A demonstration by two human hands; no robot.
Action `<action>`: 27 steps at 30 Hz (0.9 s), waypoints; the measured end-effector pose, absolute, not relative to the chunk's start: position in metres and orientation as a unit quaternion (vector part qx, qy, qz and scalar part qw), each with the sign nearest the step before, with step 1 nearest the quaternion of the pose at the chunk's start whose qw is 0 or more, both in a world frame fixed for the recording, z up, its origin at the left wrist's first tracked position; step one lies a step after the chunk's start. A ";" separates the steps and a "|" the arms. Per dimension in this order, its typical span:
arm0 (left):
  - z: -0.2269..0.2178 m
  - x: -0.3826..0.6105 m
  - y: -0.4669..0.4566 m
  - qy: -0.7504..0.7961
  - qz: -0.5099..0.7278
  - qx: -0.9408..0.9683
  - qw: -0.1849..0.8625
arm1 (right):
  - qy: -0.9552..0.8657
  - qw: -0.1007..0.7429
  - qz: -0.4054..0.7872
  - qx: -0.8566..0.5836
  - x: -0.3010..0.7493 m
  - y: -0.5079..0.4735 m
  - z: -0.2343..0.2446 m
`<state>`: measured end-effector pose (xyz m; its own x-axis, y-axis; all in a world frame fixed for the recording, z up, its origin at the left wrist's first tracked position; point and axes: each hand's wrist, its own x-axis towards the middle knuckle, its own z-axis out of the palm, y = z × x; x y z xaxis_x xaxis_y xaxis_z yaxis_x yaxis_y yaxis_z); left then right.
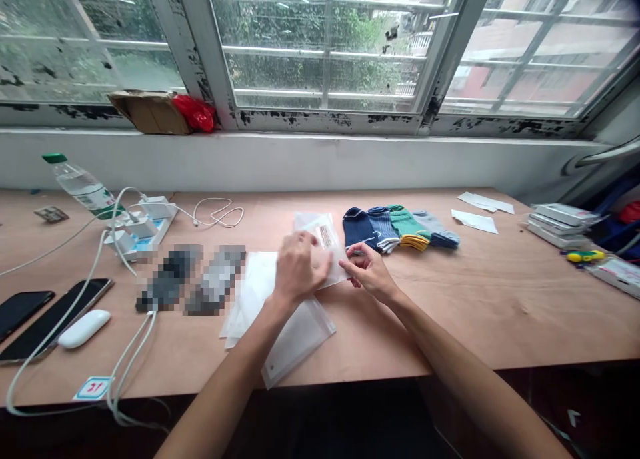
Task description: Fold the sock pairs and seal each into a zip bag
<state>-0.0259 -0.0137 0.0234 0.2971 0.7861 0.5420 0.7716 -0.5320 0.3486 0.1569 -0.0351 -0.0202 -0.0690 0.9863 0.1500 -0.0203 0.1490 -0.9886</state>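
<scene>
**A:** What are the hands on?

**B:** The left hand and right hand are close together on one clear plastic bag. The left covers much of it, while the right pinches its edge. A printed label shows, but I can't make out its words or tell whether anything is inside.

**A:** And beneath them?

**B:** A stack of clear bags lies on the worktop. The bags overlap and the left hand and forearm hide part of them, so I can't count them.

**A:** Count what's around.

**B:** Four socks are fanned in a row just beyond the right hand. To the left are two pixelated objects, too blurred to identify, and two phones, one crossed by a white cable. There's also one white mouse, one water bottle and one power strip. Far right, two white papers lie near a stack of flat boxes, whose count is hard to make out.
</scene>
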 end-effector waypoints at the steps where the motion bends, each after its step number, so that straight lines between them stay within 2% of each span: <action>1: 0.025 -0.022 -0.020 0.416 0.292 0.861 0.027 | -0.546 0.528 0.481 -0.437 0.158 -0.035 -0.018; 4: 0.023 -0.011 -0.028 0.324 0.209 0.923 0.006 | -0.549 0.532 0.494 -0.414 0.161 -0.037 -0.011; 9: 0.014 -0.009 -0.018 0.344 0.220 0.911 -0.059 | -0.596 0.501 0.510 -0.364 0.174 -0.037 -0.006; 16: 0.017 -0.019 -0.018 0.277 0.217 0.932 -0.088 | -0.690 0.466 0.383 -0.399 0.183 -0.038 -0.005; 27: 0.008 -0.029 -0.022 0.267 0.262 0.925 -0.060 | -0.766 0.425 0.230 -0.423 0.172 -0.047 0.006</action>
